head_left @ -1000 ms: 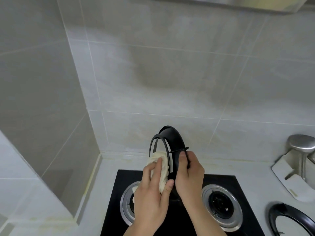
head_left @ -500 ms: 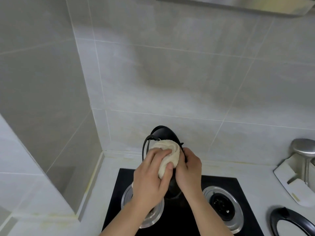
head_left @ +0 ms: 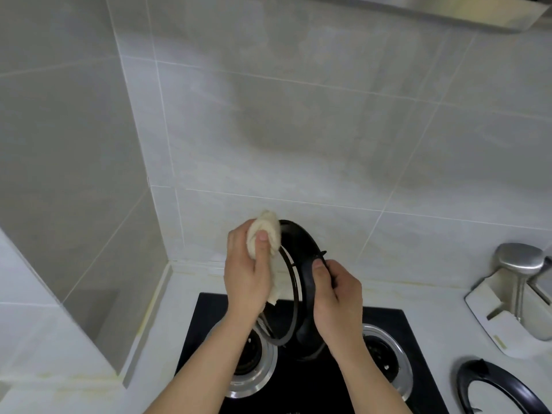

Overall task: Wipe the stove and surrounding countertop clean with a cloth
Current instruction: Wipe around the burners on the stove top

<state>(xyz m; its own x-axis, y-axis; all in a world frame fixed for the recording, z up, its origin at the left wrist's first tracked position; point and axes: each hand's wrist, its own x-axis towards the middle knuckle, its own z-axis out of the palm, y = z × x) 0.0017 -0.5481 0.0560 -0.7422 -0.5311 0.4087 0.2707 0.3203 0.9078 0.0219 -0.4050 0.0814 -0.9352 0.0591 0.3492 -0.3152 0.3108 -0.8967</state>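
**Pan support under the cloth; stove top and counter judged not yet wiped**

The cloth (head_left: 264, 234), a cream-coloured bunched wad, is clenched in the left hand (head_left: 246, 271), thumb pressed on its front, and is held against the upper rim of a black ring-shaped pan support (head_left: 301, 282), at about 11 o'clock on the ring. The cloth looks soft and crumpled, with a loose corner hanging below the palm. The pan support is held on edge above the stove (head_left: 298, 372), gripped at its 3 o'clock side by the right hand (head_left: 334, 297), thumb over the rim and fingers curled behind it.

Below, both burners are seen uncovered on the black glass top. A second pan support (head_left: 495, 386) is laid on the countertop (head_left: 433, 300) at 4 o'clock from the stove, well apart from the hands. It is judged that the task is at an early or middle stage: the supports are lifted off, one is being wiped, and the glass and surrounding countertop appear still to be done. Yellowish marks are visible along the counter's wall joint.
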